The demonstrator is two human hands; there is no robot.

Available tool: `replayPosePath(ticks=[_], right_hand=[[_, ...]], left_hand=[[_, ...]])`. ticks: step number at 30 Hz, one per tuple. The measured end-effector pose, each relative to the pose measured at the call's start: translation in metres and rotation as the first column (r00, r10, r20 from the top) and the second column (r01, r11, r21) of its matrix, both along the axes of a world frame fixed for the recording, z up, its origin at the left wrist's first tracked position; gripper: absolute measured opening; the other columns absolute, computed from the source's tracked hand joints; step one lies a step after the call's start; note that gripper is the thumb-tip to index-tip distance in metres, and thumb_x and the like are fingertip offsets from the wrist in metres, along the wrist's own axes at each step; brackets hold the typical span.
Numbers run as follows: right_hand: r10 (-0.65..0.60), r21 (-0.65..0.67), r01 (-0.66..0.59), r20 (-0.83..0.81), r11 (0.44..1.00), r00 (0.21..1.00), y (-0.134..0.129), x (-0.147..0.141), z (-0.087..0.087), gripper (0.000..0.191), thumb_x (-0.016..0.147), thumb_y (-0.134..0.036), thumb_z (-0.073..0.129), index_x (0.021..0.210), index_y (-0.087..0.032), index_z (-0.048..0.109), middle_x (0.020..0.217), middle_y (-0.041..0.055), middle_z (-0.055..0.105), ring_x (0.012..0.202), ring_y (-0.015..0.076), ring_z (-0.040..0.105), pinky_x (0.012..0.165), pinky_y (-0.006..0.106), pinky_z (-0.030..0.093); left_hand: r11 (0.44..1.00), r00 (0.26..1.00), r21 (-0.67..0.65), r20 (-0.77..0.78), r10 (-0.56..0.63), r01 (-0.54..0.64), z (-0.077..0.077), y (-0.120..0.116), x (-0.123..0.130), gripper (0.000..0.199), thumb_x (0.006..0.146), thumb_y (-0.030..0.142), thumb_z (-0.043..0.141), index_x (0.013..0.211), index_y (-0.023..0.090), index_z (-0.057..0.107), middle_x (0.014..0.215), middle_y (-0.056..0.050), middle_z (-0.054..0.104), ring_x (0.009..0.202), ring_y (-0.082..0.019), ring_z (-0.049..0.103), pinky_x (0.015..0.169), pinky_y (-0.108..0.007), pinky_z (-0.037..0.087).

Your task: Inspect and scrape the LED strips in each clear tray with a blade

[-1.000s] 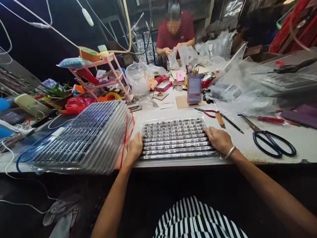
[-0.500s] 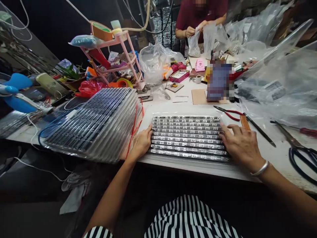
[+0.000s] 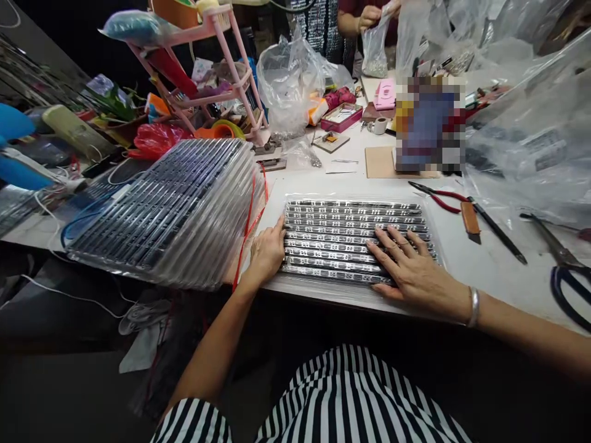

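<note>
A clear plastic tray (image 3: 332, 237) with rows of dark, shiny strips lies at the table's front edge. My left hand (image 3: 268, 252) is against the tray's left edge, its fingers close together; whether they grip the edge is hard to tell. My right hand (image 3: 410, 267) lies flat on the right part of the strips, fingers spread, holding nothing. Left of my left hand stands a tall stack of similar filled trays (image 3: 170, 209), with a red ribbon (image 3: 249, 231) beside it.
Red-handled pliers (image 3: 441, 198), a black pointed tool (image 3: 498, 231) and large scissors (image 3: 561, 252) lie at right. Behind are a pink rack (image 3: 237, 86), plastic bags (image 3: 290, 86) and a small pink-rimmed box (image 3: 341, 117). Across the table, another person's hand (image 3: 369, 18) holds a bag.
My right hand has moved from the tray's right edge onto the strips, its fingers now spread flat. My left hand stays at the left edge. The view has shifted downward.
</note>
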State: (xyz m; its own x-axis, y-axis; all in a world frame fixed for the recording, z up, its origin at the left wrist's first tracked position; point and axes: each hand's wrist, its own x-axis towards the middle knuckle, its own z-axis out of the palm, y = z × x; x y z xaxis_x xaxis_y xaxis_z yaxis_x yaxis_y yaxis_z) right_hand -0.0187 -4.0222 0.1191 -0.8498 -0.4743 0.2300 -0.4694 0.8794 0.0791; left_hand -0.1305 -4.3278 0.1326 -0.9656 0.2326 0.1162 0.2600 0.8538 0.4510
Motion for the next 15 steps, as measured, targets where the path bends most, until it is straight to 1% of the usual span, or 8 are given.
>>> replayPosePath(ticks=[3,5,7,8,10,12,13,15], right_hand=[[0.009,-0.034,-0.009,0.006,0.999,1.0,0.006,-0.001,0.0,0.072,0.088,-0.061,0.04,0.144,-0.015,0.037,0.154,0.0183,0.025,0.143,0.0345,0.019,0.11,0.056,0.02],[0.028,-0.087,-0.024,0.041,0.996,0.999,0.014,-0.003,-0.001,0.065,0.091,-0.06,0.035,0.143,-0.022,0.038,0.154,0.0127,0.029,0.142,0.0303,0.024,0.109,0.052,0.025],[-0.044,-0.161,0.051,0.047,0.986,0.998,0.023,-0.005,-0.001,0.057,0.094,-0.055,0.032,0.141,-0.025,0.04,0.151,0.0097,0.035,0.139,0.0274,0.031,0.105,0.049,0.032],[-0.136,-0.195,0.139,0.03,0.971,0.99,0.027,-0.005,-0.001,0.056,0.094,-0.054,0.032,0.14,-0.024,0.041,0.149,0.0108,0.038,0.136,0.0281,0.036,0.103,0.049,0.034],[-0.388,-0.257,0.37,-0.021,0.893,0.921,0.034,-0.005,-0.001,0.059,0.092,-0.055,0.033,0.135,-0.016,0.046,0.144,0.0176,0.043,0.129,0.0336,0.042,0.098,0.052,0.037],[-0.577,-0.301,0.553,0.011,0.777,0.816,0.037,-0.004,-0.003,0.06,0.091,-0.056,0.033,0.126,-0.011,0.052,0.136,0.0228,0.049,0.121,0.0381,0.048,0.093,0.056,0.039],[-0.623,-0.321,0.607,0.062,0.727,0.78,0.038,-0.003,-0.003,0.058,0.09,-0.056,0.034,0.122,-0.011,0.054,0.132,0.0233,0.052,0.118,0.0386,0.05,0.092,0.057,0.04],[-0.649,-0.39,0.654,0.167,0.648,0.742,0.038,-0.001,-0.005,0.053,0.088,-0.054,0.037,0.116,-0.012,0.056,0.127,0.0225,0.057,0.117,0.038,0.051,0.093,0.056,0.041]], left_hand=[[0.988,0.998,0.147,0.011,-0.055,0.053,-0.002,-0.012,-0.002,0.048,0.095,0.027,0.036,0.139,0.011,0.045,0.125,-0.015,0.062,0.113,-0.025,0.056,0.101,-0.039,0.039],[0.959,0.993,0.269,0.041,-0.107,0.092,-0.002,-0.022,-0.001,0.046,0.094,0.03,0.039,0.136,0.014,0.049,0.127,-0.01,0.061,0.114,-0.021,0.057,0.099,-0.034,0.043],[0.924,0.986,0.363,0.067,-0.15,0.116,-0.001,-0.031,0.0,0.046,0.092,0.034,0.045,0.131,0.013,0.054,0.124,-0.009,0.064,0.109,-0.021,0.06,0.096,-0.032,0.046],[0.912,0.984,0.393,0.071,-0.162,0.122,-0.001,-0.034,0.001,0.046,0.09,0.035,0.048,0.129,0.012,0.056,0.122,-0.01,0.065,0.108,-0.021,0.061,0.095,-0.032,0.047],[0.898,0.983,0.42,0.06,-0.172,0.131,-0.001,-0.038,0.002,0.047,0.088,0.037,0.052,0.126,0.01,0.058,0.12,-0.011,0.066,0.108,-0.022,0.061,0.096,-0.033,0.046],[0.886,0.982,0.44,0.046,-0.182,0.144,-0.003,-0.039,0.001,0.046,0.088,0.037,0.052,0.125,0.01,0.059,0.119,-0.012,0.066,0.108,-0.022,0.061,0.096,-0.034,0.046],[0.882,0.981,0.447,0.04,-0.188,0.151,-0.004,-0.039,0.001,0.046,0.088,0.037,0.052,0.125,0.011,0.059,0.118,-0.012,0.066,0.107,-0.022,0.061,0.096,-0.034,0.046],[0.876,0.98,0.454,0.025,-0.197,0.164,-0.007,-0.039,0.0,0.044,0.088,0.037,0.051,0.125,0.013,0.06,0.116,-0.011,0.067,0.105,-0.021,0.061,0.095,-0.035,0.047]])
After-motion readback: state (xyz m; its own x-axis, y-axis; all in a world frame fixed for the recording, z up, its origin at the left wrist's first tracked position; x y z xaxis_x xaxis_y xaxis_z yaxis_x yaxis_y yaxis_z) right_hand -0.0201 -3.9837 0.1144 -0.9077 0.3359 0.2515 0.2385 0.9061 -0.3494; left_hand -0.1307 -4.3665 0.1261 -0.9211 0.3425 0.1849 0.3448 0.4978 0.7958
